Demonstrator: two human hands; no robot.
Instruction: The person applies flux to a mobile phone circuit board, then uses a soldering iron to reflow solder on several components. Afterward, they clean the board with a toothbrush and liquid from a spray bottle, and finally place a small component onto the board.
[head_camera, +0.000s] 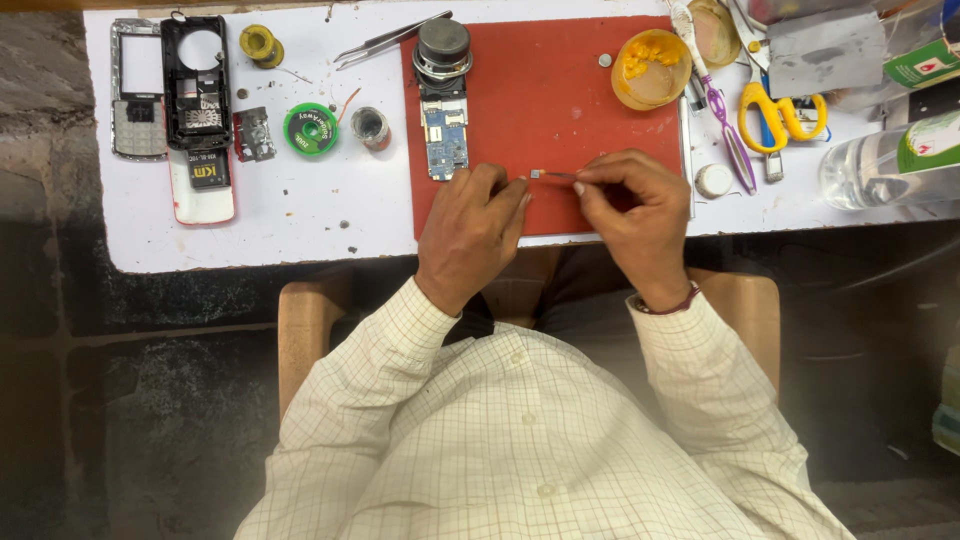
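Both my hands are over the red mat near its front edge. My right hand pinches a thin tool whose tip carries a tiny grey part. My left hand has its fingertips closed right next to that part; whether they touch it is unclear. A blue phone circuit board lies on the mat's left side, just beyond my left hand, with a round black speaker above it.
The white table holds phone housings and a keypad frame at left, a green solder-wick spool, tweezers, a yellow paste tub, yellow-handled scissors, a purple tool and a clear bottle at right.
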